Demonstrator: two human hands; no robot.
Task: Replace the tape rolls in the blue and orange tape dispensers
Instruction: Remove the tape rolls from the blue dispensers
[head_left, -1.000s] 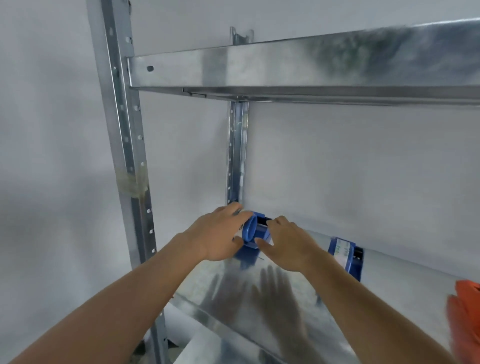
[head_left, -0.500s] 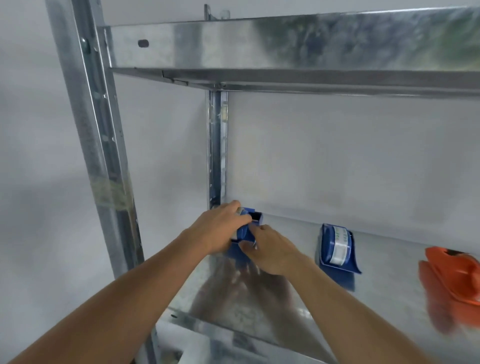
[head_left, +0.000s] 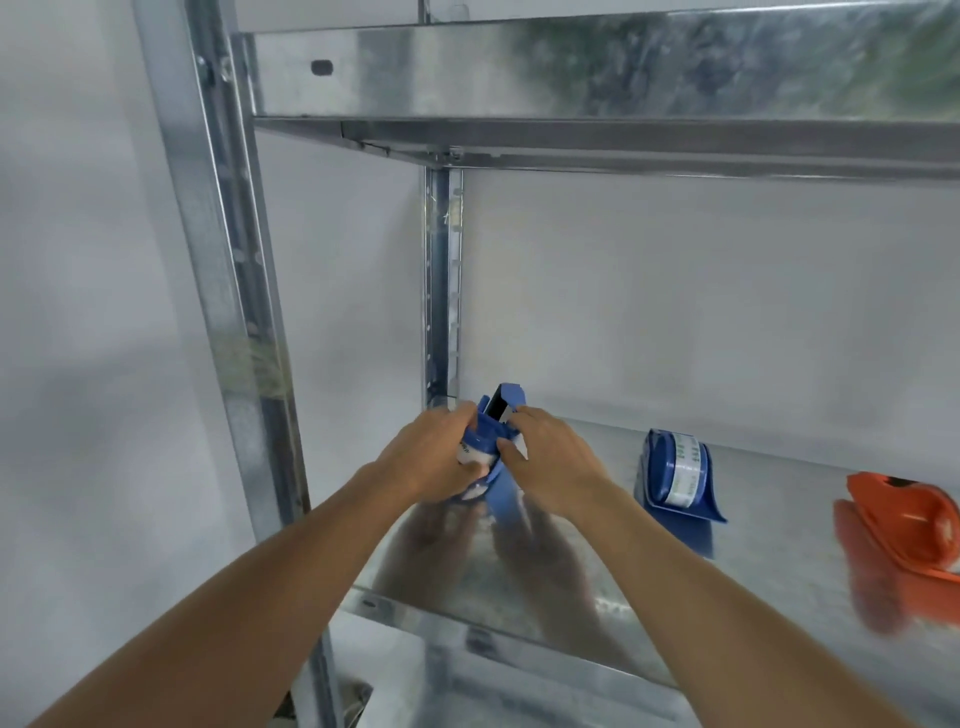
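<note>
At about nine o'clock of the shelf (head_left: 753, 613), near the rear upright (head_left: 441, 291), the left hand (head_left: 431, 457) curls round a blue tape dispenser (head_left: 501, 467) and its white tape roll (head_left: 470, 452); half a second ago that dispenser sat low under both hands, and now it is tipped up on end, its dark slot facing the camera; the right hand (head_left: 550, 462) pinches its other side, thumb at the hub, so both grips are clamped on the one dispenser. I judge the roll is being worked free or seated, though which I cannot tell, since the fingers hide the core. Toward three o'clock a second blue dispenser (head_left: 675, 478), a printed roll in it, lies untouched on the shelf, well apart from the hands; further right, at the edge of view, the orange dispenser (head_left: 904, 525) lies likewise untouched, so by my reckoning most of the task remains.
</note>
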